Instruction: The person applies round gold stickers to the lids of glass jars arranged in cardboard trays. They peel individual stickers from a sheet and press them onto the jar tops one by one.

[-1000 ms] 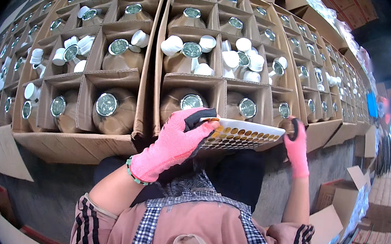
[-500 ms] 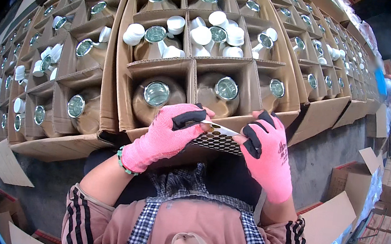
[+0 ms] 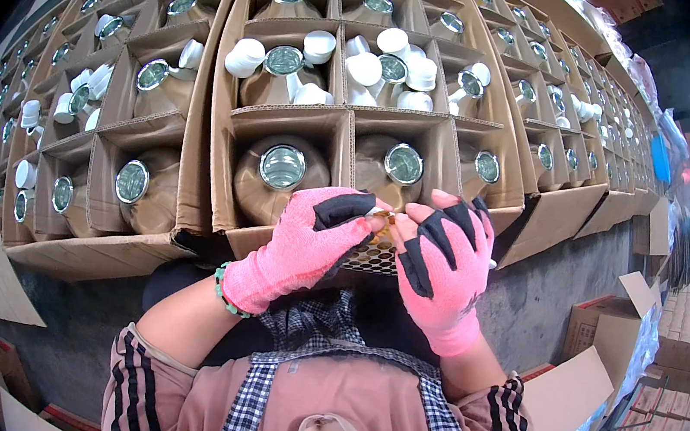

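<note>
Between my hands, over my lap, is a sheet of round stickers (image 3: 370, 260), its rows of dark and gold dots partly covered by my fingers. My left hand (image 3: 307, 237), in a pink glove with black finger parts and bare fingertips, is closed on its upper left edge. Thumb and fingers of my right hand (image 3: 447, 264), gloved alike, pinch at a shiny gold part of its upper edge, close to the left fingertips. Whether a single sticker is loose there I cannot tell. Just beyond my hands stands an open carton (image 3: 226, 156) of wide-bodied glass bottles (image 3: 282, 168), in cardboard compartments.
White caps (image 3: 364, 68) lie among the bottle necks in the middle row. More divided cartons of bottles stand left (image 3: 131, 183) and right (image 3: 548, 225). Open cartons (image 3: 599, 336) sit on the grey floor at right, with stacked boxes (image 3: 666, 423) farther out.
My right hand has moved left along the sheet, bringing its fingertips up to the left ones. A gold bit now shows between them. The sheet is more covered.
</note>
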A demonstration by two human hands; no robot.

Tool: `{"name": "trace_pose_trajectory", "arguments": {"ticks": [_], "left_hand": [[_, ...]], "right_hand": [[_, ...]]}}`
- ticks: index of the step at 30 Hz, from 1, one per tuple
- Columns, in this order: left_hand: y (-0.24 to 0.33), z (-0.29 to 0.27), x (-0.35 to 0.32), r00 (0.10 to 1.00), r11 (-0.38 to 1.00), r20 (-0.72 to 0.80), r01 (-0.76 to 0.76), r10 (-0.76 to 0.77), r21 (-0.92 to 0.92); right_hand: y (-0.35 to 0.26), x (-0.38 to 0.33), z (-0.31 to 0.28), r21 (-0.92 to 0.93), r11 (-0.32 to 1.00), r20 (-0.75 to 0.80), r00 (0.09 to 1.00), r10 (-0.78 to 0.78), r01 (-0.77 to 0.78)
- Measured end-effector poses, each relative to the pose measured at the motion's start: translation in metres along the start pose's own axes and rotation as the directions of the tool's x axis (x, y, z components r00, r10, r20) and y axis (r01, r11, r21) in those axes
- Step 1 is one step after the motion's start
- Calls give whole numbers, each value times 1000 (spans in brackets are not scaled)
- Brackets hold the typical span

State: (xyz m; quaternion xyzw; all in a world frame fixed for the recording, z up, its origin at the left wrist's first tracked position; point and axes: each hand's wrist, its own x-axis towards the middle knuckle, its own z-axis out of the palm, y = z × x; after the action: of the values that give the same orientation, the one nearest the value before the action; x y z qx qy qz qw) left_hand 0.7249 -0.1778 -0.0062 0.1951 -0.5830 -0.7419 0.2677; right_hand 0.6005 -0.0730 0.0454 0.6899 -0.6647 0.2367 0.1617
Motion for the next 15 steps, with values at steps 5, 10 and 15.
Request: {"name": "trace_pose_trajectory", "arguments": {"ticks": [5,10,15], "left_hand": [[-3,0,-1,996,997,-45,72,-72,12],[-4,-1,3,994,994,-23,109,-109,-2],[1,-7,6,975,981,123,193,-188,-30]], "right_hand": [[5,-6,8,42,999,-22,1000,-21,22],[11,-1,4,379,915,-44,985,165,-137],[83,8,-29,613,597,59,784,617,-517]]}}
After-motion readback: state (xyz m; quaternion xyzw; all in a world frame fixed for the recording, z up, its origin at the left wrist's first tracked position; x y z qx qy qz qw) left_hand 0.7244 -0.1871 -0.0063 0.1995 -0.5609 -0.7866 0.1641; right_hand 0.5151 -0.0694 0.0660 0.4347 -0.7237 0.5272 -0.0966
